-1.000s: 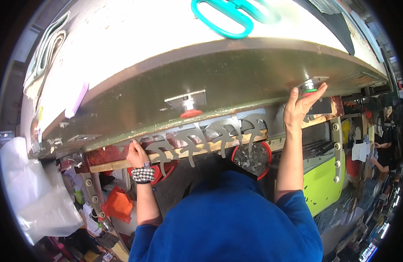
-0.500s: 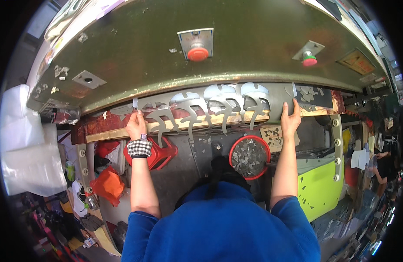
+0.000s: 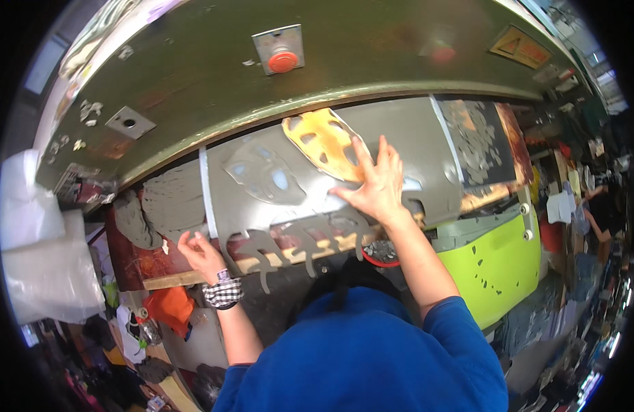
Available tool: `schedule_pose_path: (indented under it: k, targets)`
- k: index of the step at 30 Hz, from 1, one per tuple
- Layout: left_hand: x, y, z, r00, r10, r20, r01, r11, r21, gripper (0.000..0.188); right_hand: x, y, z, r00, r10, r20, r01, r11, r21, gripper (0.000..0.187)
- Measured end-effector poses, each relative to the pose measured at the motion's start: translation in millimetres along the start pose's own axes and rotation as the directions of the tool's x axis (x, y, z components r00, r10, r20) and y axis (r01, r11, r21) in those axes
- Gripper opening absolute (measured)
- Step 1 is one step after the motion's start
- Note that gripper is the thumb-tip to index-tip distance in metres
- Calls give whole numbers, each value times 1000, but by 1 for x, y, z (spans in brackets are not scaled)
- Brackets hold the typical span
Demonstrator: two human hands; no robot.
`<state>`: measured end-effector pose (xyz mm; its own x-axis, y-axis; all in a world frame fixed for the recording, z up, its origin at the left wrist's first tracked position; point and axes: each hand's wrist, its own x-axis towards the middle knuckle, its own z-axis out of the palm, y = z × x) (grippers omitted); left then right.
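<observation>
A grey sheet (image 3: 406, 123) lies across the bench, with curved cut-out strips (image 3: 310, 237) hanging over the front edge. On it rests a yellow cutting die (image 3: 317, 141), an oval plate with several holes. Left of the die, a similar holed outline (image 3: 259, 172) shows in the sheet, pale blue in its openings. My right hand (image 3: 380, 192) is open, fingers spread over the sheet at the die's right end; whether the fingertips touch the die I cannot tell. My left hand (image 3: 204, 257), open with loosely bent fingers, is just beside the sheet's left front corner.
A green machine beam (image 3: 193, 82) with a red button (image 3: 283, 62) spans behind the bench. Grey scraps lie left (image 3: 173, 199) and right (image 3: 471, 137) of the sheet. A scrap-filled red tub (image 3: 381, 254) stands below; a lime-green panel (image 3: 502, 268) is at right.
More grey sheet now covers the bench, and the yellow die has come into view on it. Both hands have left the sheet's edges; the right moved inward to the die. The view has shifted.
</observation>
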<state>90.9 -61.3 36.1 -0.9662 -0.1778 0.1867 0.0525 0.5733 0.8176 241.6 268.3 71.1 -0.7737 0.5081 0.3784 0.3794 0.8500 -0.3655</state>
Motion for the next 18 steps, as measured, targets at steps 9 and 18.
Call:
schedule_pose_path:
  k: [9, 18]
  targets:
    - [-75, 90, 91, 717, 455, 528, -614, 770, 170, 48, -56, -20, -35, 986, 89, 138, -115, 975, 188, 91]
    - [-136, 73, 51, 728, 384, 568, -643, 669, 372, 49, -78, 94, -116, 836, 515, 192, -371, 271, 888, 66]
